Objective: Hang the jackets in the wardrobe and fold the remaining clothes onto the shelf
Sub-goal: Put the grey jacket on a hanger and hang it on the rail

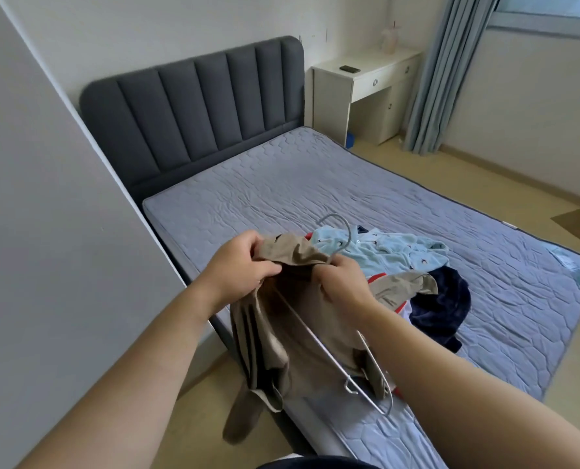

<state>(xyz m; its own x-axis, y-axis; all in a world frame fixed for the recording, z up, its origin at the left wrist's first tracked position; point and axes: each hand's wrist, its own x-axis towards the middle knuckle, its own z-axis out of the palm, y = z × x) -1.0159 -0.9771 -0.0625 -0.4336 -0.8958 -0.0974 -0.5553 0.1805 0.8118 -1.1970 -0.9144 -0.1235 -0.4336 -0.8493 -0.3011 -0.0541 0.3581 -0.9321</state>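
Note:
A tan jacket hangs in front of me over the near corner of the bed. My left hand grips its collar on the left. My right hand grips the collar on the right together with the neck of a metal hanger, whose hook rises behind the hand and whose bar runs down inside the jacket. Behind them a light blue patterned garment and a dark navy garment lie in a pile on the mattress. The wardrobe is out of view.
A grey upholstered headboard stands at the bed's far end. A white wall or panel runs close along my left. A white desk with a dark phone stands by blue curtains at the back right. Beige floor lies on the right.

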